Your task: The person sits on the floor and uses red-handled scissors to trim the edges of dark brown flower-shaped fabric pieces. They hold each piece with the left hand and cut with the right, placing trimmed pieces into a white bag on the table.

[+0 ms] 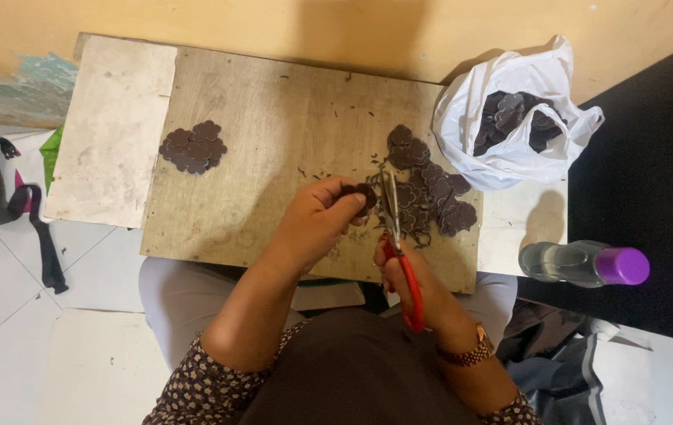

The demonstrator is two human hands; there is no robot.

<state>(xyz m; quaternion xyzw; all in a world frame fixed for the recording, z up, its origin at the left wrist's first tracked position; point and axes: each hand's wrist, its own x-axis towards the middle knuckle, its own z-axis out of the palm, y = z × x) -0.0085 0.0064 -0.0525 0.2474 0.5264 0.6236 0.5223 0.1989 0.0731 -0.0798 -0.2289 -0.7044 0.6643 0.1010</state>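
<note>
The left hand (322,211) is closed around a small dark flower-shaped cutout (363,194), pinching it between thumb and fingertips just above the near half of a worn wooden board (273,149). The right hand (409,271) grips a pair of red-handled scissors (396,236), its fingers through the loops; the metal blades point away from the person and meet the cutout's right edge, though whether they are parted or fully shut is hard to tell at this angle. Just right of the blades lies a loose heap of similar dark scalloped pieces (431,197), overlapping one another on the board, with fine dark trimmings scattered around it. Well apart, towards the board's left side, sits a smaller neat cluster of the same pieces (193,146). The board rests across a pale low table (112,134) set against a yellowish wall. At the table's far right corner, a white plastic bag (509,149) stands open and holds more dark pieces. Beside the table's right edge, a clear bottle with a purple cap (584,263) lies on its side. The person wears a gold-coloured wristwatch (469,352) on the right wrist and dotted patterned sleeves. On the white tiled floor to the left lies a black strap (37,228).
</note>
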